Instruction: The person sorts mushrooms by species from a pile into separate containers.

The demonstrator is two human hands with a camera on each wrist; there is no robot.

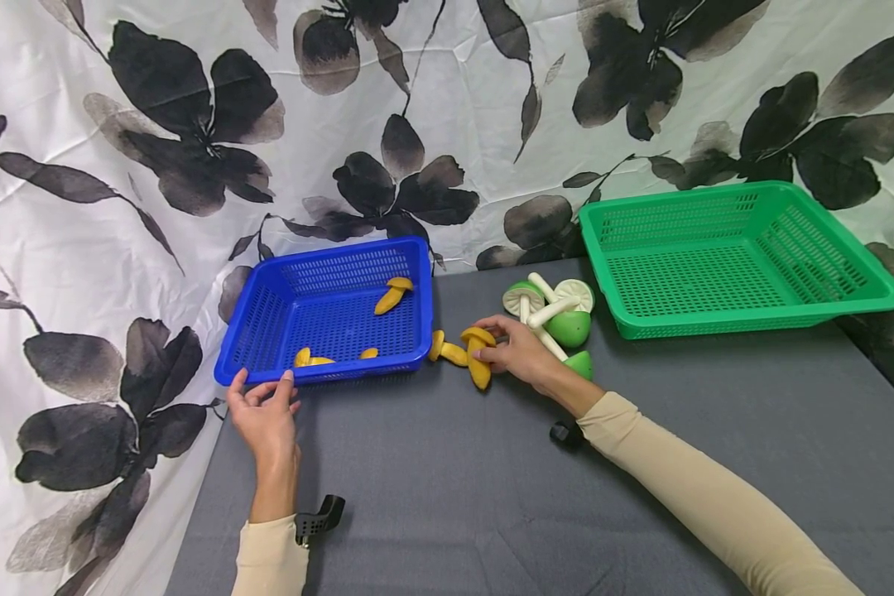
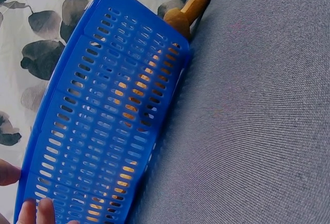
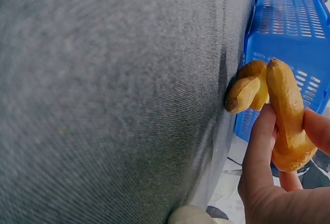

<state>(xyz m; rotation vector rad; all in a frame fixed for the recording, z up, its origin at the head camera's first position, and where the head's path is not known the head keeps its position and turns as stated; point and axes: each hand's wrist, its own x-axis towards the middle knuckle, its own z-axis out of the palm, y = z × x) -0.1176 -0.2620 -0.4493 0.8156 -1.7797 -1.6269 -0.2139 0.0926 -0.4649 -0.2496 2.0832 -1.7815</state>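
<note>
Your table [image 1: 447,497] is covered in grey woven cloth, matt, with a fine ribbed weave visible in both wrist views. The blue basket [image 1: 328,319] is moulded plastic, perforated with slots, carrying a slight sheen. The green basket [image 1: 723,248] is the same perforated plastic. The yellow mushroom [image 1: 479,356] pinched in your right hand [image 1: 517,352] looks like smooth plastic with a soft gloss. The green mushrooms [image 1: 559,319] are glossy plastic with matt white stems. The backdrop [image 1: 194,124] is creased printed cloth, matt.
</note>
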